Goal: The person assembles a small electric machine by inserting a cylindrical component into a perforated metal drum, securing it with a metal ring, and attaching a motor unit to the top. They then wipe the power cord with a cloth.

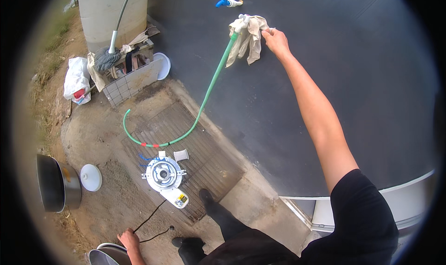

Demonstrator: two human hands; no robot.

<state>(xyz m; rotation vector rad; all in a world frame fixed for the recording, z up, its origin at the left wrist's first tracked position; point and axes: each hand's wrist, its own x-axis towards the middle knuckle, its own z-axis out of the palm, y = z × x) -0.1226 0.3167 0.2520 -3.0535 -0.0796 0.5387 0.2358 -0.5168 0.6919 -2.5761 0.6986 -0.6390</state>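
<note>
My right hand (276,40) reaches out to the dark wall and pinches the edge of a cream cloth (253,42). That cloth drapes over a white tap (242,22), to which a green hose (214,79) is fitted. Down at the lower left, my left hand (128,239) is closed around a black power cord (149,215); the plug end (172,227) dangles beside it. The cord runs to a white electric appliance (163,174) with a round top and side clamps, standing on a ridged floor grate (204,172). Next to the appliance lies a small white block-like piece (181,155).
A blue-handled tap (223,3) sticks out of the wall. Left stand a mop (108,58), a tiled box (132,81), a white basin (163,66) and a white sack (76,79). Metal pots (69,186), a white lid (91,177) and a bowl (100,258) are nearer.
</note>
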